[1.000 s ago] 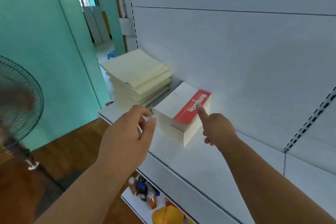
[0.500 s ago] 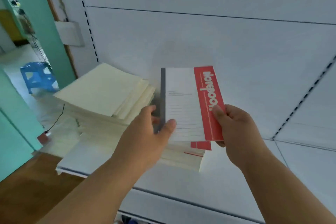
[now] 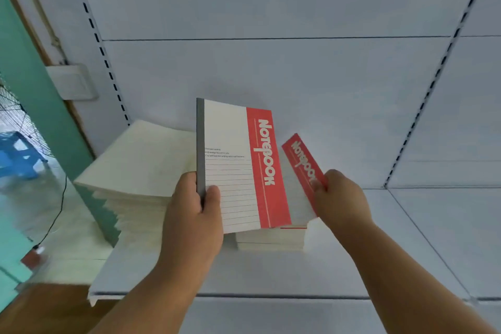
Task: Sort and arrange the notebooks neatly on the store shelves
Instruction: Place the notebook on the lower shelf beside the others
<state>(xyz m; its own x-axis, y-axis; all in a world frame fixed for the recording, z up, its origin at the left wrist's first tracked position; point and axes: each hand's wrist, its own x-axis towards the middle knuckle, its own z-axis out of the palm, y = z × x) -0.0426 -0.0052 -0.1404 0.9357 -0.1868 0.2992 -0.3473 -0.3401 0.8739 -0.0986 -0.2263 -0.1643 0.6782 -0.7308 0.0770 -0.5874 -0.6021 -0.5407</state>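
My left hand (image 3: 193,214) grips a white and red notebook (image 3: 235,165) by its grey spine and holds it upright above the shelf. My right hand (image 3: 339,198) pinches the red edge of a second notebook (image 3: 301,168), tilted up off a short stack of the same notebooks (image 3: 271,238) lying on the white shelf (image 3: 244,274). To the left stands a taller, uneven pile of cream notebooks (image 3: 141,165), cover side down.
The white back panel (image 3: 271,62) rises behind the shelf, with slotted uprights at left and right. The shelf runs on to the right. A teal wall, a blue stool (image 3: 19,154) and a cable lie at far left. Wooden floor shows below.
My left hand now holds the first notebook alone, by its spine. My right hand let it go and has lifted the edge of a second notebook from the stack.
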